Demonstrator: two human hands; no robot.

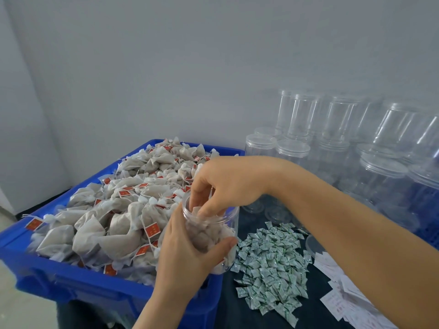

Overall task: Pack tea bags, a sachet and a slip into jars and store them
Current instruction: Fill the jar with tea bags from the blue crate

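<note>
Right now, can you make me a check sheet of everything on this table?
Surface: dark table, bare patch near the front.
Job's things: clear jar partly filled with tea bags; blue crate heaped with tea bags; sachet pile; paper slips.
Clutter: loose lid beside the sachets.
Hands: left hand grips the jar; right hand has its fingers in the jar's mouth.
Cables: nothing seen.
Surroundings: stacked empty jars, plain wall.

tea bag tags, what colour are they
Red, with small yellowish markings, on the tea bag tags in the blue crate; the head view shows them best.
</note>
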